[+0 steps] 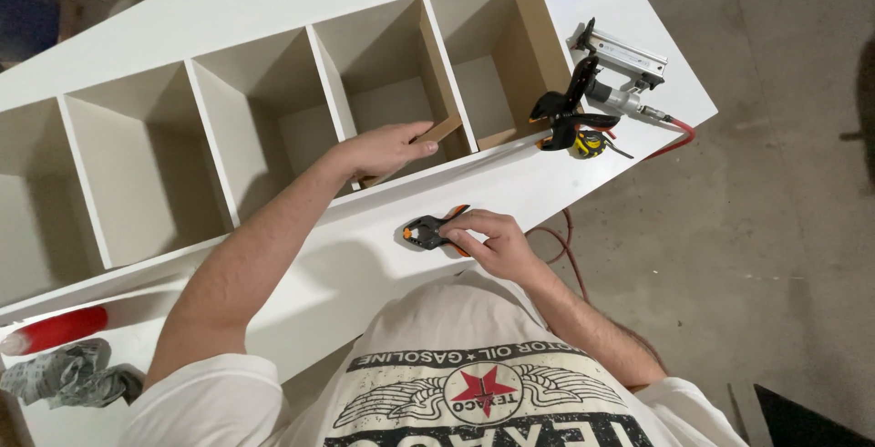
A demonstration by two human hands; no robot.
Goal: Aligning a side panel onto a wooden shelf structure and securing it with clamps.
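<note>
Inventory, L to R:

- Red cylinder (55, 330), glossy, lying beside crumpled grey rag (64, 372), soft, bunched.
- White shelf unit (273, 23), laid flat on its back; smooth laminate faces, square compartments w/ thin dividers, brown raw-board edge at far end.
- Left hand (387, 148): fingers flat and loosely extended, pressing a thin wooden strip (439, 130) against the inside wall of a compartment. Not curled round it, just pinning.
- Right hand (488, 242): closed around black/orange spring clamp (430, 231), resting on unit's front edge, just below the strip.
- 2nd black spring clamp (563, 110) gripping far rim.
- Yellow tape measure (591, 143), touching it.
- Metal nail gun (620, 69), red hose (670, 142).

Handling note: keep strip flush to wall, hold pressure steady, squeeze clamp wide before seating.
</note>
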